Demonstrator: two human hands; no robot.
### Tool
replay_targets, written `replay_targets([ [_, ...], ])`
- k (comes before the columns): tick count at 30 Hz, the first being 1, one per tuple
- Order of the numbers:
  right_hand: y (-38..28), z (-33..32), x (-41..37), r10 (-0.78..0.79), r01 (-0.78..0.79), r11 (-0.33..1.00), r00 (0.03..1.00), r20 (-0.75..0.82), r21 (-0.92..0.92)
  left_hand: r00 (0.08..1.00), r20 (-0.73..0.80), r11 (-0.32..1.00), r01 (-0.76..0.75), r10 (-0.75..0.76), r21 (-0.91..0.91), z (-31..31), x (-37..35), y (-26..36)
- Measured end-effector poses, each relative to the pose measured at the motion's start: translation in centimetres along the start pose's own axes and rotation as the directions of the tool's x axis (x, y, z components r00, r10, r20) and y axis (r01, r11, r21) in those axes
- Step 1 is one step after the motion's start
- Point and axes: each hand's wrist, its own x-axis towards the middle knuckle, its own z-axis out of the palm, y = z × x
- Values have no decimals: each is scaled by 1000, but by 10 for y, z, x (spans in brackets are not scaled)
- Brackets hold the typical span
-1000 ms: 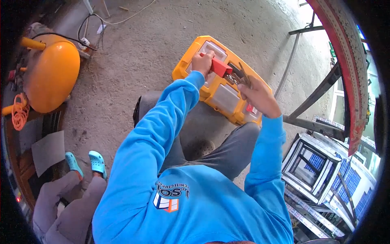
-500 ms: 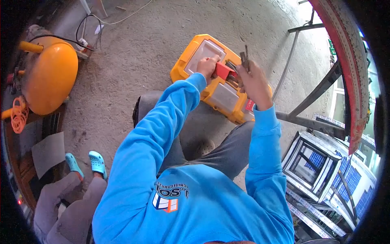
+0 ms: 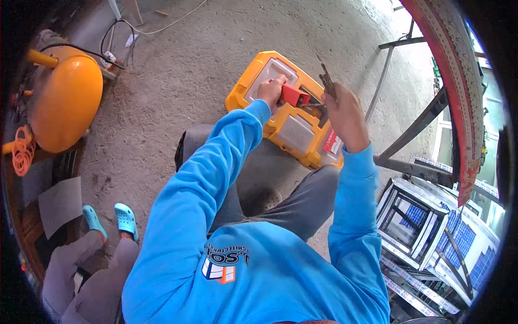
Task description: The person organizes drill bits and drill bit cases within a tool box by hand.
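My left hand point(image 3: 270, 92) is closed around a small red box point(image 3: 294, 95), held over a yellow toolbox point(image 3: 236, 98). The box's open end faces my right hand point(image 3: 346, 117). That hand grips several thin, dark metal drill bits point(image 3: 327, 82), which stick up past the fingers. Another slim metal piece point(image 3: 312, 105) spans the gap between the right fingers and the red box's opening. The toolbox lies on the floor before my knees; its lid has clear compartment covers point(image 3: 295, 132) and a dark recess under my hands.
An orange tank point(image 3: 67, 102) with a coiled orange hose point(image 3: 22, 151) stands at left. Below it are another person's legs in turquoise clogs point(image 3: 125, 218). Metal bars point(image 3: 421, 121) and a red curved beam point(image 3: 458, 70) rise at right, above stacked framed panels point(image 3: 413, 221).
My right hand has shifted slightly right and down, and the bits in it lean further left. The red box has tipped a little. The whole view has shifted slightly.
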Motion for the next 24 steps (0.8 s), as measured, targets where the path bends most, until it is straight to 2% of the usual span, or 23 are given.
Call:
replay_targets([
  [3, -5, 1, 4, 76, -77, 996, 997, -19, -42, 999, -22, 999, -34, 34, -23, 2, -5, 2],
  [5, -2, 6, 5, 74, -76, 997, 995, -64, -21, 999, -51, 996, 5, 0, 89, 1, -6, 3],
  [7, 2, 11, 6, 78, -79, 997, 991, -112, -4, 998, -55, 995, 11, -6, 97, 0, -5, 3],
  [9, 4, 14, 6, 33, -30, 999, 978, -208, 21, 999, -54, 994, 16, -10, 110, -1, 0, -2],
  [11, 1, 10, 5, 31, -25, 999, 975, -222, 30, 999, -33, 999, -23, 24, 23, -1, 2, -5],
  [16, -4, 11, 3, 5, 8, 999, 958, -286, 42, 997, -73, 999, -33, 34, 18, 5, -7, 1],
  [18, -5, 19, 0, -1, 38, 994, 941, -338, 104, 996, -89, 999, -28, 29, 23, 3, -5, -1],
  [22, -8, 31, -2, -56, 79, 994, 964, -262, 77, 999, -1, 998, 44, -44, -44, 3, -2, -1],
  [24, -5, 32, -1, -40, 59, 992, 986, -164, 113, 997, 19, 996, 75, -75, -47, 2, 1, -3],
])
